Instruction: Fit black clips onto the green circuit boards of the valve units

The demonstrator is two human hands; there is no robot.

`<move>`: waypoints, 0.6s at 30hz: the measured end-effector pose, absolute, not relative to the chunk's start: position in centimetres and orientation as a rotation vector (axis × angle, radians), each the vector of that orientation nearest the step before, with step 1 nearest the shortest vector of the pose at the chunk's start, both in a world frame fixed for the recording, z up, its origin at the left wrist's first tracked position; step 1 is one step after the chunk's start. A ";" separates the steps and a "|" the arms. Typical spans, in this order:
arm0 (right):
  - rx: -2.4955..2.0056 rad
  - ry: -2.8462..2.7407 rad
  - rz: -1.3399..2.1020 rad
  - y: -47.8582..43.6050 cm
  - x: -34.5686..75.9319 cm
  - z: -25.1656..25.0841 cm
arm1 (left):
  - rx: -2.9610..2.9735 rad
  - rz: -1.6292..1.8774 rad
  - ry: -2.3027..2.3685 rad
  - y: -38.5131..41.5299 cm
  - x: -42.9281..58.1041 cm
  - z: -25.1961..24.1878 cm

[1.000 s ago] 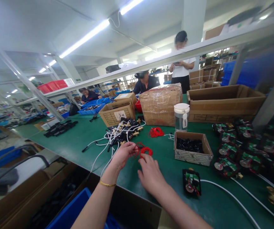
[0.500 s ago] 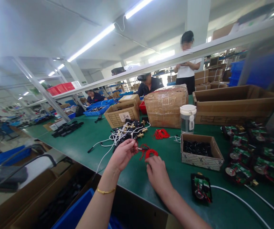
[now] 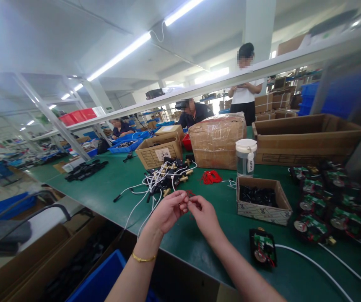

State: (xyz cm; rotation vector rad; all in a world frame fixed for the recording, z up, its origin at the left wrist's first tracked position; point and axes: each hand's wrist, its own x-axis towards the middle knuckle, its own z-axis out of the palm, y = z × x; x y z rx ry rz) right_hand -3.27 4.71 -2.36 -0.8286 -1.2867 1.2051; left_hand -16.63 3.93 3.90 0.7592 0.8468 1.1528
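My left hand (image 3: pixel 170 209) is closed in a pinch over the near part of the green bench, and a white cable (image 3: pixel 149 216) runs down beside its wrist. The cable end at the fingertips is mostly hidden. Against those fingertips, my right hand (image 3: pixel 203 214) is pinched too; what it grips is too small to make out. Some red wire (image 3: pixel 190 193) shows just behind the joined fingers. Beyond them lies a tangled pile of white cables with black housings and brass fittings (image 3: pixel 167 174). A second bundle of red wire (image 3: pixel 211 177) lies farther right.
A small carton of black parts (image 3: pixel 263 216) stands at right, with a lidded cup (image 3: pixel 246 157) behind it. Opened units with green circuit boards (image 3: pixel 312 226) cover the right side. Large cartons (image 3: pixel 218 140) line the back under a shelf. Co-workers (image 3: pixel 196 113) are beyond.
My right hand has moved up and left from the near red bundle to meet my left hand's fingertips. The black cable tip that stuck out of my left hand is now hidden.
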 end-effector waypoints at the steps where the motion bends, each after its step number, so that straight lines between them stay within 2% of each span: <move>1: -0.820 -1.260 1.245 4.8 -3.3 -2.4 | 0.742 1.146 0.833 4.0 -16.7 3.8; 10: -0.803 -1.067 1.449 4.9 -3.9 -2.7 | 0.535 1.069 0.712 4.1 -17.1 3.7; 18: -0.800 -1.064 1.477 4.8 -3.7 -2.9 | 0.428 1.016 0.647 4.1 -17.5 3.1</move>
